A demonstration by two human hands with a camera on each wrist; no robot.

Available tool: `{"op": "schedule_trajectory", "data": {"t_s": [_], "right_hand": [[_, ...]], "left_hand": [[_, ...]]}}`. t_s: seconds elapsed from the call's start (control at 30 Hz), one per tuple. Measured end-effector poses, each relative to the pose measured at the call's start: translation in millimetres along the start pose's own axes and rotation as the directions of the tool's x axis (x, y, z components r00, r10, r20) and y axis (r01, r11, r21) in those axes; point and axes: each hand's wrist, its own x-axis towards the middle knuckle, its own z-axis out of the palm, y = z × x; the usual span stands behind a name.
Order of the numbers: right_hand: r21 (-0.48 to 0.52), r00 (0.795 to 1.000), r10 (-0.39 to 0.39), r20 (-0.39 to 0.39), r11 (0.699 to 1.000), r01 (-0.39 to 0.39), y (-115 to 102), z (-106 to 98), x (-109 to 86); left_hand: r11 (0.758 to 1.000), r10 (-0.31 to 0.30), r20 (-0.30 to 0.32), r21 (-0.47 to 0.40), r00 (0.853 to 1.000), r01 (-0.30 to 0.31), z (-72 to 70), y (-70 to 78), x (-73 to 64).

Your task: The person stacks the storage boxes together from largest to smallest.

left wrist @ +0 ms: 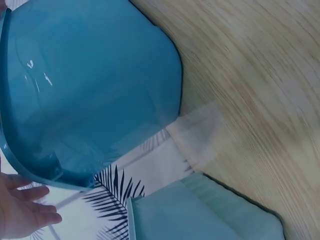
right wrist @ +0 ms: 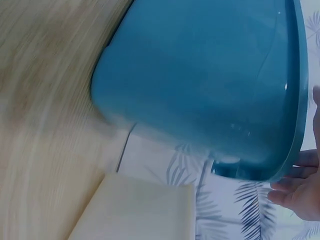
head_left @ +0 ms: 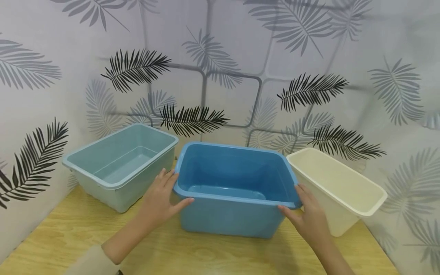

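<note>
A blue plastic tub stands upright in the middle of the wooden table, and its visible inside holds nothing. At its left front corner my left hand touches the rim, thumb along the front edge and fingers along the side. My right hand rests on the right front corner in a similar way. Both wrist views show extended fingers against the outside of the rim, in the left wrist view beside the blue tub and in the right wrist view beside the same tub.
To the left stands a pale green tub, angled toward the blue one. A cream tub sits close on the right, also angled. Behind the wooden tabletop rises a leaf-patterned wall covering.
</note>
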Motion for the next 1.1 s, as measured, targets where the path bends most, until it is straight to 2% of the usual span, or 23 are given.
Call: {"op": "schedule_trajectory", "data": {"t_s": [0.07,0.13,0.23,0.3,0.53,0.7,0.97,1.1], "right_hand": [[0.015,0.995,-0.075,-0.058,0.997,0.076,-6.4,4.5,1.6],[0.028,0.986,-0.139,-0.097,0.989,0.143,-14.0,10.3,4.0],[0.051,0.977,-0.189,-0.096,0.98,0.194,-26.7,19.2,6.6],[0.081,0.978,-0.196,-0.073,0.976,0.202,-35.6,25.3,7.9],[0.15,0.974,-0.227,-0.001,0.963,0.225,-68.0,47.6,15.6],[0.204,0.969,-0.242,0.045,0.952,0.228,-91.6,59.0,19.9],[0.258,0.951,-0.309,0.025,0.921,0.293,-125.0,84.1,26.1],[0.308,0.946,-0.322,0.033,0.904,0.297,-141.4,95.0,28.3]], "left_hand": [[0.997,0.065,-0.07,0.048,0.995,-0.062,0.4,-5.0,-1.3],[0.99,0.121,-0.126,0.094,0.985,-0.109,-0.7,-9.3,-2.0],[0.981,0.17,-0.162,0.122,0.972,-0.152,-5.1,-14.3,-2.6],[0.979,0.185,-0.167,0.122,0.969,-0.165,-8.9,-17.2,-2.7],[0.976,0.185,-0.168,0.147,0.968,-0.161,-20.3,-28.9,-5.8],[0.98,0.174,-0.161,0.127,0.971,-0.154,-27.2,-40.0,-11.6],[0.977,0.156,-0.15,0.167,0.976,-0.13,-36.5,-55.6,-17.8],[0.974,0.151,-0.161,0.194,0.975,-0.119,-39.5,-62.9,-21.2]]}}
